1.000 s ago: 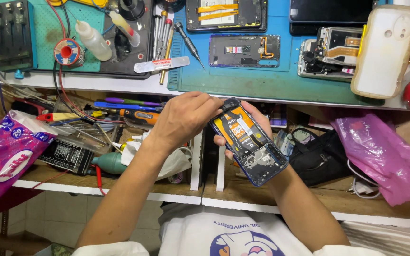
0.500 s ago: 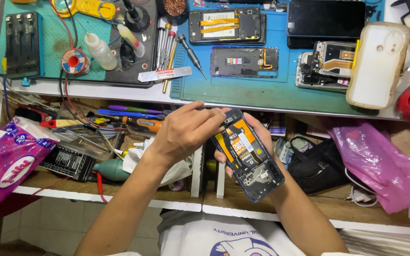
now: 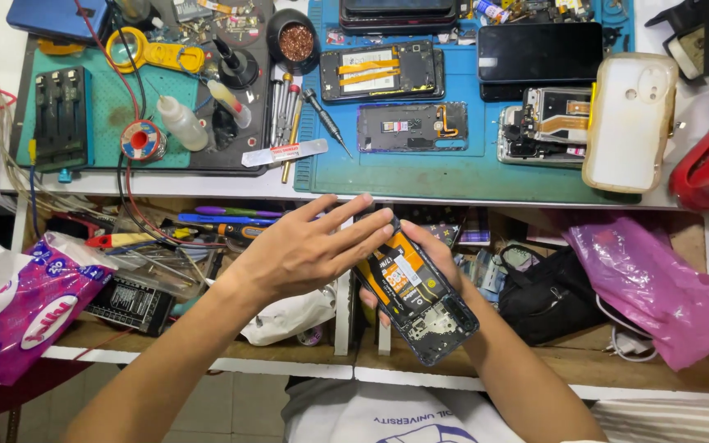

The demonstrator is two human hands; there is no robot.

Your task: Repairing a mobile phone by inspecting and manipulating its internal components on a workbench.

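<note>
My right hand (image 3: 441,256) cradles an opened phone body (image 3: 417,294) from beneath, its back cover off so the orange battery label and dark circuit boards show. It is tilted, with the camera end toward me, and sits below the bench edge over the lower shelf. My left hand (image 3: 309,246) lies flat across the phone's upper left edge, fingers stretched out and resting on it. Both forearms come up from the bottom of the view.
On the blue work mat (image 3: 453,168) lie other opened phones (image 3: 383,71), a bare frame (image 3: 412,127), a dark screen (image 3: 539,52), a white phone case (image 3: 627,123) and screwdrivers (image 3: 323,119). A glue bottle (image 3: 182,123), solder spool (image 3: 141,139) and cables sit left. Pink plastic bags (image 3: 654,283) flank the shelf.
The view tipped up, showing more of the bench. My left hand changed from curled fingertips at the phone's top corner to flat, extended fingers. The phone stayed in my right hand.
</note>
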